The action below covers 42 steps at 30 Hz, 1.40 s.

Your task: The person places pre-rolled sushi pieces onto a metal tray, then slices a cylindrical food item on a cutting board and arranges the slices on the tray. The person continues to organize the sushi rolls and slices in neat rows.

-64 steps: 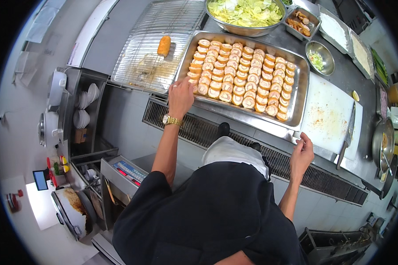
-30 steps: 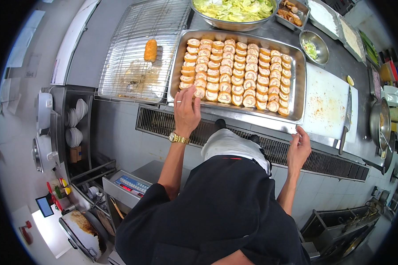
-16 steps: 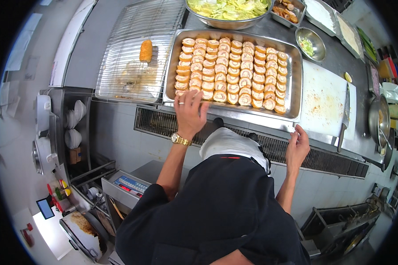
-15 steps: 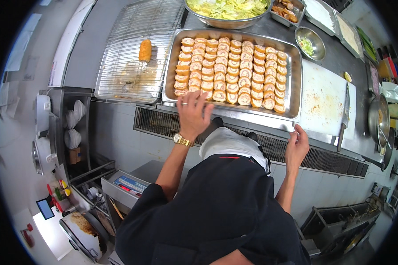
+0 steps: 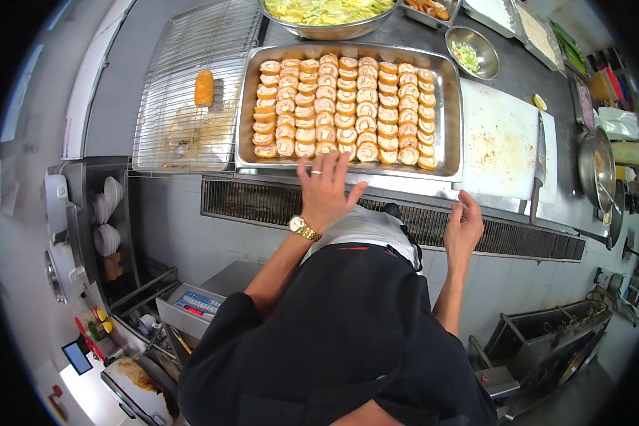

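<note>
A large metal tray point(image 5: 450, 135) holds several columns of sliced, golden-crusted rolls point(image 5: 346, 117) with pale pink and white spiral insides. My left hand point(image 5: 328, 190), with a ring and a gold watch, is over the tray's front rim with fingers spread. Its fingertips come close to the nearest slices in the middle columns; whether they touch cannot be told. Nearer the tray's front right corner is my right hand point(image 5: 464, 226), its fingers loosely bent and nothing seen in it. One whole fried roll point(image 5: 204, 88) lies on a wire rack point(image 5: 165, 106) left of the tray.
Right of the tray lies a white cutting board point(image 5: 500, 153) with crumbs and a knife point(image 5: 539, 160). Behind stand a bowl of cut cabbage point(image 5: 330, 30), a smaller metal bowl point(image 5: 491, 65) and trays of coating point(image 5: 491, 13). A lemon wedge point(image 5: 539, 102) and a pan point(image 5: 595, 165) are farther right.
My left hand has moved right along the tray's front edge, from the left columns toward the middle. My right hand stays near the front right corner. The whole view has shifted slightly.
</note>
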### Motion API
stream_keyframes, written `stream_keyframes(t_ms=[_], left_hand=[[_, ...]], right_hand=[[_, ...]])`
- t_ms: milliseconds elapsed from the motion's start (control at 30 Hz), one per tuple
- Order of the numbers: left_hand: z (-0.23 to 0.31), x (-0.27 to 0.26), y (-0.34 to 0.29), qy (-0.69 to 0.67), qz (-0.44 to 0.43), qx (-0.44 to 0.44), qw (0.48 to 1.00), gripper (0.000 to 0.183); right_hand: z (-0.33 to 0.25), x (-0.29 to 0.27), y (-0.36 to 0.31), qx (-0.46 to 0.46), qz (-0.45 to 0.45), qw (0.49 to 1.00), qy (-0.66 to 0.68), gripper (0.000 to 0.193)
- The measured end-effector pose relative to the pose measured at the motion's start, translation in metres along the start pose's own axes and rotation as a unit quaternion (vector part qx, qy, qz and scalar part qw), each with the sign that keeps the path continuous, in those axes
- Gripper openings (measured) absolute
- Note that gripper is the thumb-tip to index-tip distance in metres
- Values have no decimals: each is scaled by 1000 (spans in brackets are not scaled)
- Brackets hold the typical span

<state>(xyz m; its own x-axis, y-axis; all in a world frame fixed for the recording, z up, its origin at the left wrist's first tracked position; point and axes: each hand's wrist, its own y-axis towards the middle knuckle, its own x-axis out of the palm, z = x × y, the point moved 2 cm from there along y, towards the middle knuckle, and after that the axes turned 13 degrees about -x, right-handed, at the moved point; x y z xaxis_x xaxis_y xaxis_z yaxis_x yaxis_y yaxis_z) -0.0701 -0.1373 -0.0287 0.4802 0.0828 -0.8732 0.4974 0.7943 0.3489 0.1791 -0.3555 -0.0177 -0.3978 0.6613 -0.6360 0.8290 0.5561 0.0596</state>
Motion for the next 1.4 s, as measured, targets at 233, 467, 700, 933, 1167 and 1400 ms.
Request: stream_keyframes(t_ms=[233, 467, 700, 933, 1167, 1400], left_hand=[[36, 15, -3, 30, -60, 51, 996, 74], [56, 15, 3, 11, -36, 73, 997, 77], [99, 38, 11, 2, -83, 138, 987, 81], [111, 43, 9, -4, -88, 112, 990, 76], [137, 26, 36, -116, -57, 112, 985, 62], [-55, -38, 143, -49, 179, -83, 979, 49]], right_hand=[[-12, -5, -3, -34, 3, 999, -9, 29], [-7, -10, -2, -54, 11, 998, -21, 29], [-8, -17, 3, -34, -4, 999, -11, 32], [7, -29, 1, -50, -2, 998, -29, 31], [34, -32, 13, -61, 1, 998, 31, 34], [27, -42, 32, -58, -31, 998, -15, 36]])
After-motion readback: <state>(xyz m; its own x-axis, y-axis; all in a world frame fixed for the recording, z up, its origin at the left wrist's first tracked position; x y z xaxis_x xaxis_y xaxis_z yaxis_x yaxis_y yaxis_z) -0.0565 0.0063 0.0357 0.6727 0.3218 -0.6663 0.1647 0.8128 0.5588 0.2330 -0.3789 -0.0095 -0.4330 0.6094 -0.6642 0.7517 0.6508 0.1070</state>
